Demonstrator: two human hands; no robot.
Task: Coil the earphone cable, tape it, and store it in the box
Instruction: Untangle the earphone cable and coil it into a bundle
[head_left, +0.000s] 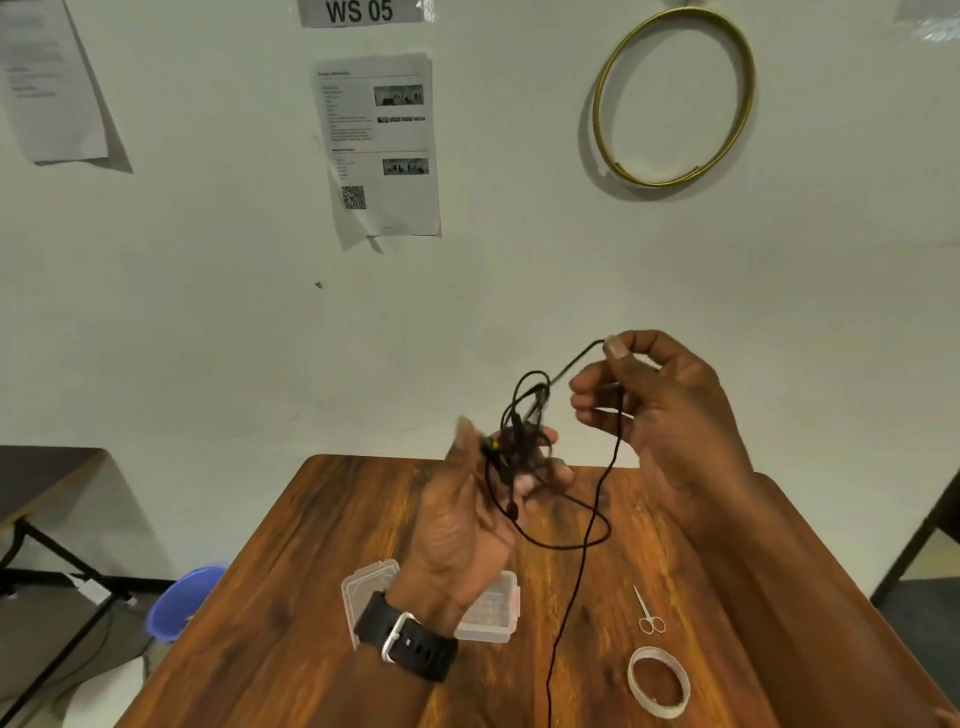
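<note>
A black earphone cable (592, 525) is held above the wooden table (311, 649). My left hand (478, 509), with a black watch on the wrist, holds several loose loops of it around the fingers. My right hand (654, 405) is raised to the right and pinches a stretch of the cable between thumb and forefinger. From there the cable hangs down across the table to the near edge. A clear plastic box (493, 608) with its lid open lies on the table, partly hidden by my left wrist. A roll of clear tape (658, 682) lies at the front right.
Small scissors (648, 613) lie on the table just beyond the tape roll. A blue bucket (182, 603) stands on the floor to the left of the table. Next to it is a dark side table (41, 478). The wall behind carries papers and a gold hoop (675, 98).
</note>
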